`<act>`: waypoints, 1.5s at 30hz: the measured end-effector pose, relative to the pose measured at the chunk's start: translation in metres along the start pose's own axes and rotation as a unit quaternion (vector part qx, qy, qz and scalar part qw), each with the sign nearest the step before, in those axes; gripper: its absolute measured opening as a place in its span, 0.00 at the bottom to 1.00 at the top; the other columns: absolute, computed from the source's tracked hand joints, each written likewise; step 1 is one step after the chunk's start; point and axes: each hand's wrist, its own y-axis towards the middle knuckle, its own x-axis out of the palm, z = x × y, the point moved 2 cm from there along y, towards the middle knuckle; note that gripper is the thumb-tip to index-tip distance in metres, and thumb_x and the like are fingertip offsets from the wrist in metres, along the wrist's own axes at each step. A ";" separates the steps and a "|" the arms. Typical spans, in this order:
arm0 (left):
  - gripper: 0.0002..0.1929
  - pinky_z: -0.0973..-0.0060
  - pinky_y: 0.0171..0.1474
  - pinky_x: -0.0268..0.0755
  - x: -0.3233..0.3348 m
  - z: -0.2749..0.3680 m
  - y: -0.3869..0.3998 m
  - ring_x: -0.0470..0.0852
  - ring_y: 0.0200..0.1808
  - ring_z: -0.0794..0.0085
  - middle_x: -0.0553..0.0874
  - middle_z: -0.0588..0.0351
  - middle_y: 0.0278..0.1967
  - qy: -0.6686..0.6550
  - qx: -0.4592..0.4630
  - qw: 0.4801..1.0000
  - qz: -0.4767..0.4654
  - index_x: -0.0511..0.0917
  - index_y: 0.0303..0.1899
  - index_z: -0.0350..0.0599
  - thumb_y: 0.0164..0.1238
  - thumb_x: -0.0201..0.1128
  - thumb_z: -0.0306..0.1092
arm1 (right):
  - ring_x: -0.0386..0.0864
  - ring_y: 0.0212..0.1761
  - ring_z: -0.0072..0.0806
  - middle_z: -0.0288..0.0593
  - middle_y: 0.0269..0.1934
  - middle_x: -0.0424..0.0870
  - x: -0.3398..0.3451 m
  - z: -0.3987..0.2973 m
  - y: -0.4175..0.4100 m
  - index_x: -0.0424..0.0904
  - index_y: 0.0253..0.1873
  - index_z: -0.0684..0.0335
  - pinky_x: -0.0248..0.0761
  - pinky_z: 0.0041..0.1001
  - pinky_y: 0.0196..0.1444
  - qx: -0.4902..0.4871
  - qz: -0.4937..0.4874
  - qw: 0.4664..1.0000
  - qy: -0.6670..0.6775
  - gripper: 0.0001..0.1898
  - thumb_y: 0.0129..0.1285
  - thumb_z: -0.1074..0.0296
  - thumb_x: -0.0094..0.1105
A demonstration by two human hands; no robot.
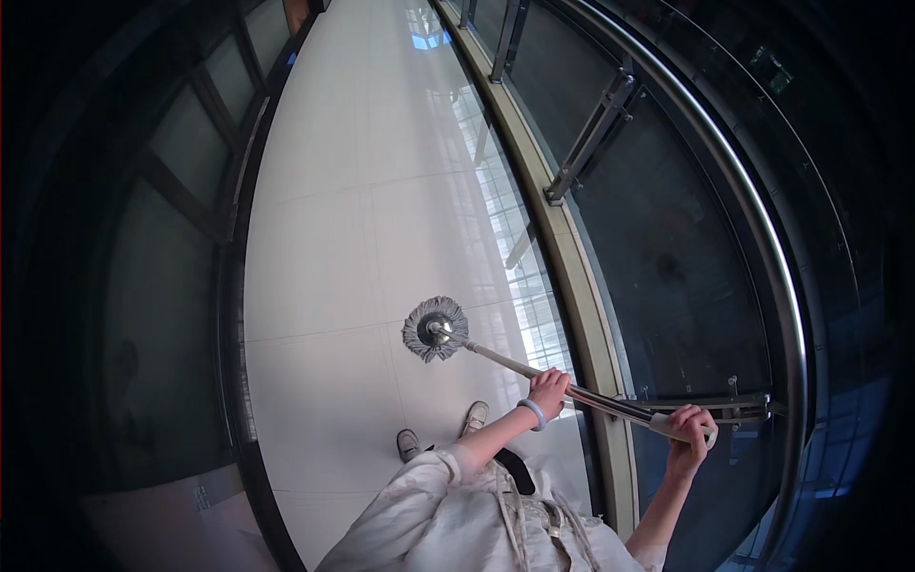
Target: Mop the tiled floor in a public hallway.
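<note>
A string mop with a round grey head point(435, 329) lies spread on the pale tiled floor point(322, 257), a little ahead of my shoes. Its metal handle point(604, 402) slants from the head down to the right, across the front of my body. My left hand point(550, 392), with a pale bangle at the wrist, is wrapped around the middle of the handle. Near the handle's top end, my right hand point(692, 430) is closed around the light grip.
On the right, a stone curb point(572, 261) carries glass panels, steel posts point(590, 136) and a curved steel handrail point(775, 250). Dark-framed glass panels point(179, 143) line the left side. The tiled walkway runs ahead between them, with window reflections on its right part.
</note>
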 end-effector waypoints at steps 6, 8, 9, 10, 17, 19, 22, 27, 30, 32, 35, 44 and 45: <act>0.24 0.56 0.63 0.56 -0.092 -0.165 -0.144 0.60 0.66 0.57 0.71 0.56 0.53 0.046 -0.197 0.973 0.115 0.68 0.47 0.55 0.46 0.66 0.25 | 0.76 0.39 0.36 0.47 0.27 0.78 0.156 0.093 -0.044 0.71 0.26 0.63 0.69 0.27 0.30 0.162 -0.195 0.959 0.125 0.12 0.57 0.63 0.62; 0.25 0.55 0.66 0.53 -0.118 -0.217 -0.210 0.53 0.71 0.55 0.67 0.56 0.60 0.051 -0.293 0.944 0.145 0.67 0.49 0.57 0.48 0.64 0.24 | 0.75 0.52 0.41 0.48 0.37 0.80 0.207 0.130 -0.082 0.74 0.31 0.61 0.74 0.34 0.41 0.228 -0.300 0.920 0.108 0.11 0.57 0.61 0.64; 0.27 0.54 0.67 0.52 -0.130 -0.237 -0.243 0.51 0.72 0.54 0.65 0.55 0.62 0.055 -0.342 0.925 0.156 0.66 0.51 0.57 0.49 0.64 0.23 | 0.73 0.57 0.43 0.48 0.41 0.81 0.236 0.142 -0.103 0.75 0.32 0.61 0.68 0.40 0.56 0.240 -0.342 0.902 0.104 0.12 0.55 0.61 0.67; 0.28 0.54 0.67 0.53 -0.141 -0.255 -0.272 0.51 0.72 0.53 0.62 0.56 0.64 0.054 -0.381 0.906 0.174 0.65 0.53 0.58 0.49 0.63 0.23 | 0.71 0.60 0.45 0.48 0.45 0.81 0.260 0.151 -0.121 0.75 0.33 0.61 0.59 0.43 0.64 0.273 -0.382 0.878 0.095 0.11 0.54 0.62 0.68; 0.32 0.48 0.69 0.42 -0.177 -0.295 -0.397 0.42 0.74 0.51 0.53 0.54 0.70 0.079 -0.541 0.816 0.188 0.63 0.59 0.64 0.52 0.58 0.22 | 0.69 0.62 0.33 0.43 0.57 0.75 0.345 0.166 -0.198 0.74 0.37 0.61 0.57 0.31 0.65 0.312 -0.535 0.784 0.046 0.07 0.57 0.71 0.64; 0.31 0.45 0.69 0.37 -0.176 -0.282 -0.392 0.39 0.74 0.48 0.50 0.51 0.71 0.091 -0.525 0.836 0.135 0.63 0.58 0.65 0.52 0.58 0.24 | 0.69 0.61 0.34 0.44 0.56 0.77 0.339 0.148 -0.192 0.73 0.34 0.62 0.56 0.32 0.66 0.299 -0.533 0.791 0.034 0.07 0.57 0.70 0.64; 0.30 0.49 0.67 0.45 -0.152 -0.253 -0.356 0.49 0.71 0.48 0.61 0.51 0.64 0.082 -0.340 0.922 0.166 0.66 0.52 0.63 0.45 0.64 0.24 | 0.71 0.60 0.44 0.51 0.48 0.80 0.294 0.128 -0.154 0.72 0.31 0.60 0.65 0.39 0.59 0.297 -0.433 0.846 0.096 0.13 0.54 0.60 0.67; 0.26 0.60 0.57 0.57 -0.109 -0.161 -0.253 0.71 0.54 0.60 0.73 0.57 0.43 0.024 -0.073 0.983 0.164 0.69 0.51 0.57 0.47 0.64 0.28 | 0.78 0.44 0.39 0.48 0.34 0.78 0.222 0.041 -0.083 0.67 0.31 0.60 0.74 0.27 0.21 0.179 -0.301 0.932 0.096 0.15 0.64 0.56 0.56; 0.20 0.60 0.56 0.58 -0.102 -0.135 -0.233 0.72 0.53 0.61 0.74 0.57 0.44 -0.002 -0.073 0.993 0.094 0.69 0.47 0.55 0.50 0.62 0.30 | 0.77 0.40 0.35 0.45 0.31 0.77 0.181 0.049 -0.064 0.65 0.32 0.58 0.72 0.23 0.16 0.134 -0.303 0.941 0.074 0.14 0.65 0.56 0.53; 0.17 0.60 0.55 0.59 -0.103 -0.144 -0.241 0.74 0.51 0.63 0.76 0.58 0.42 0.006 -0.086 0.994 0.068 0.69 0.44 0.55 0.52 0.62 0.32 | 0.76 0.43 0.34 0.45 0.31 0.77 0.187 0.060 -0.077 0.65 0.32 0.58 0.73 0.24 0.17 0.134 -0.314 0.937 0.072 0.14 0.65 0.56 0.54; 0.12 0.62 0.54 0.58 -0.109 -0.185 -0.286 0.75 0.50 0.67 0.76 0.61 0.39 0.031 -0.137 0.983 0.114 0.70 0.40 0.56 0.55 0.60 0.31 | 0.73 0.51 0.35 0.44 0.33 0.78 0.229 0.068 -0.120 0.66 0.33 0.58 0.77 0.29 0.29 0.208 -0.314 0.923 0.081 0.14 0.63 0.55 0.57; 0.35 0.54 0.66 0.52 -0.131 -0.291 -0.481 0.54 0.71 0.54 0.56 0.52 0.68 0.040 -0.505 0.834 0.220 0.61 0.62 0.66 0.51 0.64 0.28 | 0.73 0.54 0.28 0.46 0.60 0.73 0.361 0.162 -0.261 0.75 0.41 0.61 0.73 0.28 0.49 0.355 -0.544 0.757 0.070 0.08 0.60 0.69 0.63; 0.38 0.52 0.67 0.51 -0.135 -0.288 -0.491 0.50 0.72 0.52 0.51 0.51 0.70 0.029 -0.546 0.807 0.222 0.58 0.64 0.70 0.52 0.62 0.25 | 0.70 0.59 0.33 0.48 0.62 0.70 0.369 0.163 -0.268 0.73 0.41 0.60 0.74 0.31 0.48 0.347 -0.570 0.743 0.057 0.10 0.61 0.65 0.62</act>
